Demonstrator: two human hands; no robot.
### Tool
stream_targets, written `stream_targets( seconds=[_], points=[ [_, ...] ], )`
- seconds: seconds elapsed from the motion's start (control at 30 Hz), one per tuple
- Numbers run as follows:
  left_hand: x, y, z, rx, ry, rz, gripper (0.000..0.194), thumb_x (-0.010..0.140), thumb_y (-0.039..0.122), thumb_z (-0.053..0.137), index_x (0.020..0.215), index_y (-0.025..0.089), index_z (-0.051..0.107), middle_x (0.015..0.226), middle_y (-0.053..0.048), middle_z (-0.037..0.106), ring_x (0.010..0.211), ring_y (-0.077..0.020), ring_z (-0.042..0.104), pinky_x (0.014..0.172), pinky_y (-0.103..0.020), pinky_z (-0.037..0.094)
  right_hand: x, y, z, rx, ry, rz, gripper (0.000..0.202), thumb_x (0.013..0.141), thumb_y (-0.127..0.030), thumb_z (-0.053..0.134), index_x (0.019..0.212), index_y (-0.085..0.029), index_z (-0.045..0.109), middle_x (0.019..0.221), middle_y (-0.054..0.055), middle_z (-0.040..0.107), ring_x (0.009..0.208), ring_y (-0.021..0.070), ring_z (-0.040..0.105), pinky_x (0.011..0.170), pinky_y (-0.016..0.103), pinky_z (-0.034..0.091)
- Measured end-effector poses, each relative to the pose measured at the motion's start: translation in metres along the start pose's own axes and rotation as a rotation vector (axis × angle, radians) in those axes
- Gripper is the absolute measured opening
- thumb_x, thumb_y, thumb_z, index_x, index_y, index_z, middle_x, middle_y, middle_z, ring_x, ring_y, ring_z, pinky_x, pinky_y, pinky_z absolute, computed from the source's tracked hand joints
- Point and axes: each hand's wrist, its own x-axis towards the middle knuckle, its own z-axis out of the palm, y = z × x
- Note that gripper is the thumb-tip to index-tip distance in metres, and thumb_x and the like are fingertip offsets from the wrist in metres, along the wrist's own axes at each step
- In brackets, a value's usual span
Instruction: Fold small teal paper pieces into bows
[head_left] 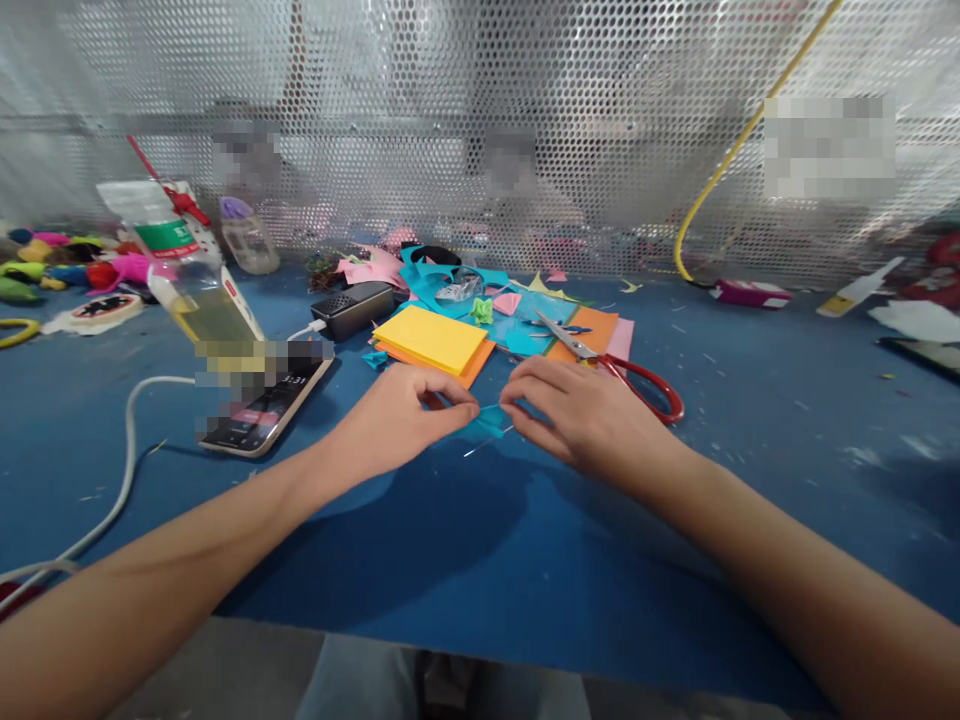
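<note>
My left hand (420, 410) is closed in a pinch on the left side of a small blue piece (491, 421) that looks like paper or felt. Facing it, my right hand (574, 405) pinches the other side of the same piece. Below the fingertips a thin, shiny, needle-like rod (480, 449) sticks out to the left; its other end is hidden by my right fingers. Just beyond my hands lies a stack of yellow sheets (431, 338) with orange ones under it. Red-handled scissors (652, 388) rest behind my right hand, blades partly open.
A phone (270, 400) props against a tilted bottle (199, 280) on the left, with a white cable (131, 440) near it. A black box-shaped device (358, 308) and blue scraps (427, 278) lie behind. Farther right are a pink box (750, 293) and a glue bottle (859, 288), before a perforated metal panel (600, 130).
</note>
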Motion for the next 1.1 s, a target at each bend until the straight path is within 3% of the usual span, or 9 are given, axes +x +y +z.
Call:
stream_targets(
  seconds=[0.23,0.4,0.5,0.67,1.1],
  points=[
    [-0.003,0.003,0.005,0.152,0.183,0.253,0.009,0.076,0.019,0.058,0.076,0.015,0.066,0.078,-0.001,0.067,0.070,-0.0100,0.059,0.061,-0.018,0.047,0.000,-0.010,-0.001,0.283,0.237,0.171,0.009,0.083,-0.021,0.055,0.089,-0.017,0.059,0.091,0.006,0.063,0.087,0.0179,0.060,0.080,0.033,0.049],
    [-0.005,-0.003,0.007,0.313,0.352,0.619,0.003,0.076,0.015,0.061,0.075,0.015,0.065,0.074,-0.001,0.066,0.070,-0.0106,0.060,0.065,-0.021,0.048,0.002,-0.014,0.007,0.467,0.293,0.167,0.008,0.079,-0.018,0.061,0.086,-0.018,0.064,0.087,0.006,0.067,0.084,0.0166,0.063,0.075,0.030,0.052],
    [-0.006,-0.002,0.006,0.370,0.391,0.747,0.003,0.077,0.014,0.062,0.074,0.014,0.064,0.075,-0.002,0.067,0.071,-0.0111,0.060,0.066,-0.022,0.049,0.002,-0.016,0.008,0.491,0.333,0.158,0.006,0.078,-0.017,0.062,0.083,-0.017,0.065,0.082,0.005,0.068,0.081,0.0164,0.065,0.073,0.029,0.053],
    [-0.007,0.002,0.005,0.394,0.434,0.839,0.003,0.077,0.012,0.062,0.074,0.013,0.062,0.074,-0.003,0.066,0.069,-0.0109,0.060,0.066,-0.023,0.049,0.002,-0.019,0.004,0.523,0.356,0.167,0.005,0.077,-0.017,0.064,0.081,-0.019,0.066,0.079,0.004,0.070,0.079,0.0159,0.065,0.073,0.028,0.053],
    [-0.010,0.007,0.003,0.437,0.510,0.900,0.008,0.073,0.007,0.063,0.069,0.013,0.060,0.069,-0.002,0.064,0.065,-0.0100,0.057,0.064,-0.022,0.048,0.002,-0.018,-0.005,0.473,0.394,0.139,0.008,0.075,-0.016,0.067,0.080,-0.022,0.066,0.081,0.003,0.070,0.080,0.0158,0.064,0.072,0.030,0.053]
  ],
)
